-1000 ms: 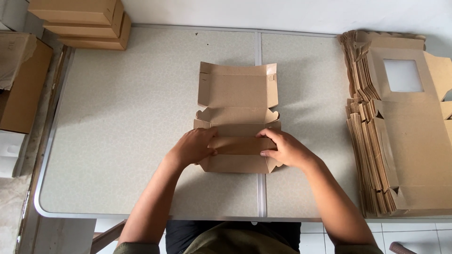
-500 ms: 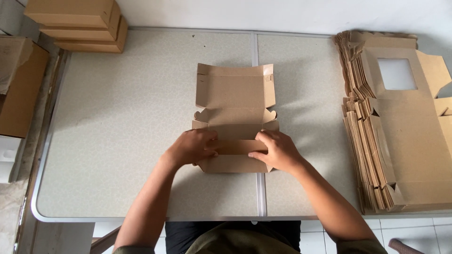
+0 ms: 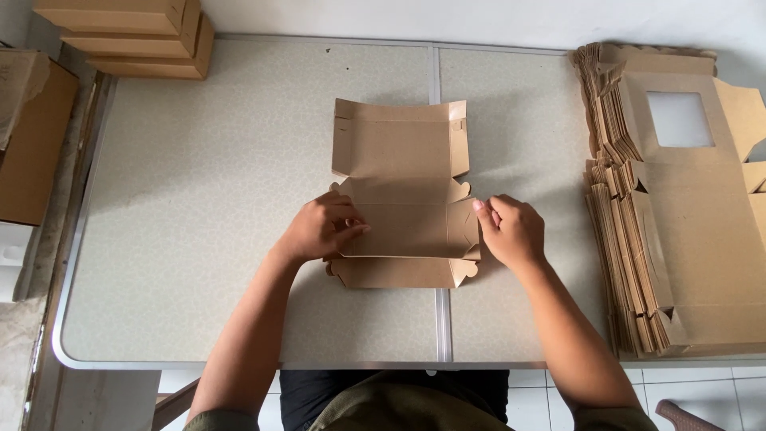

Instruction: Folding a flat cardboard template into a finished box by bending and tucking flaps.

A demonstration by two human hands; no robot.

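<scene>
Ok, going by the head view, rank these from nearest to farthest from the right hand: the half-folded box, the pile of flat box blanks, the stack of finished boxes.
1. Half-folded box: table centre, its right side flap touched by the right hand.
2. Pile of flat box blanks: along the table's right edge, apart from the hand.
3. Stack of finished boxes: far left corner, beyond the left hand.

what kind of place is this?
Likely a small packing or box-assembly workstation: a stack of flat cardboard blanks on the folding table, finished boxes stacked at its far corner, and both hands folding a brown box.
</scene>
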